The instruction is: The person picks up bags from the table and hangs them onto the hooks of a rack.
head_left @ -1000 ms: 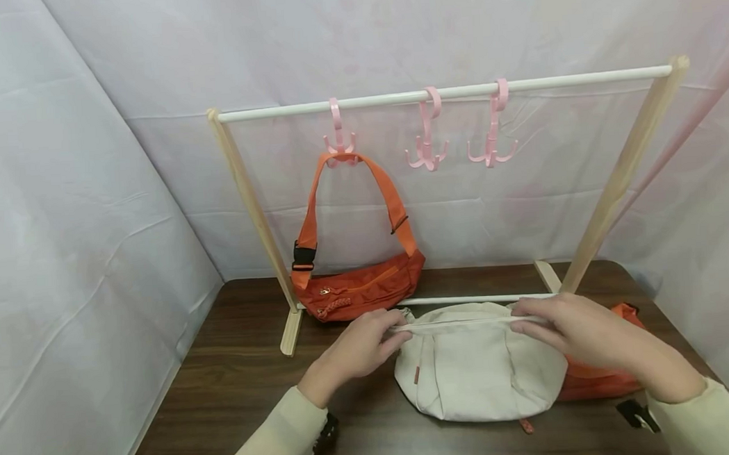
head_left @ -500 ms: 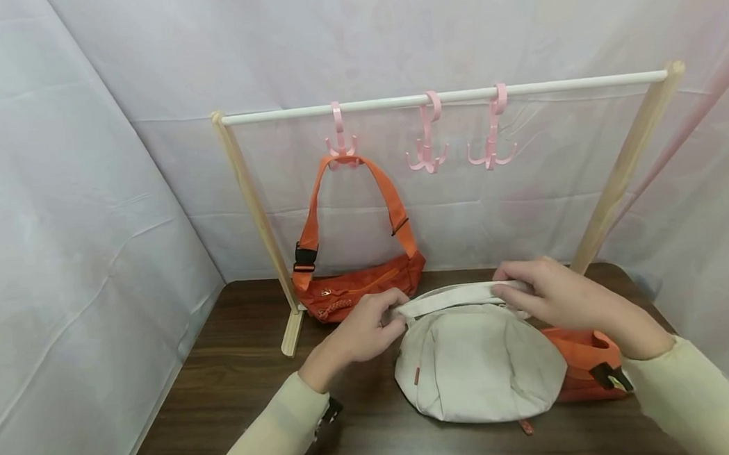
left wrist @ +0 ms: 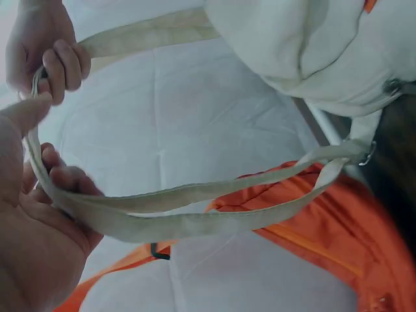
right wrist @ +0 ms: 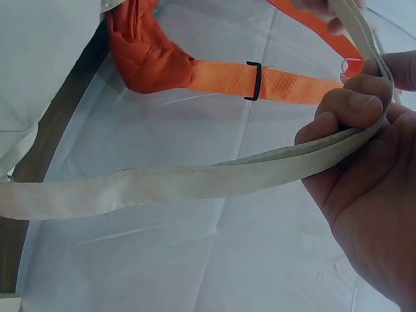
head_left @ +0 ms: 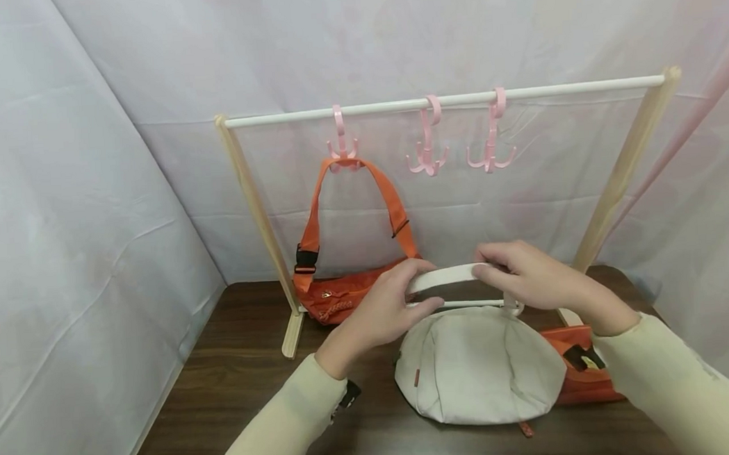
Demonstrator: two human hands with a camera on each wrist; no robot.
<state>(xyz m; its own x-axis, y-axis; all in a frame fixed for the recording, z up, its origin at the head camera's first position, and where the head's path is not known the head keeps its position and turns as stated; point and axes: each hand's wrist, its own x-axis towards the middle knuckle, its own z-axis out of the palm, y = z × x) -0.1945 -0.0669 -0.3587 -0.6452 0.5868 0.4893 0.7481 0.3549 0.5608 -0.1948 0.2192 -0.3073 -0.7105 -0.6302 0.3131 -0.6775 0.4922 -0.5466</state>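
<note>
A cream waist bag (head_left: 479, 366) lies on the dark wooden table, its strap (head_left: 452, 276) raised in a loop above it. The left end of that loop is in my left hand (head_left: 388, 309), with the thumb and curled fingers around the band (left wrist: 149, 227) in the left wrist view. My right hand (head_left: 533, 280) pinches the strap further right, and its fingers curl over the doubled webbing (right wrist: 195, 185) in the right wrist view. Behind my left hand, an orange waist bag (head_left: 331, 302) hangs by its strap from a pink hook (head_left: 342, 142).
A rack with a white rod (head_left: 569, 90) and wooden legs stands at the back. Two more pink hooks, a middle one (head_left: 427, 147) and a right one (head_left: 491, 143), carry nothing. A second orange bag (head_left: 587, 384) lies partly behind the cream bag, near my right sleeve.
Both hands have risen, lifting the strap off the cream bag's top into a loop. My right hand has moved left, toward the left hand. The cream bag's body stays in place.
</note>
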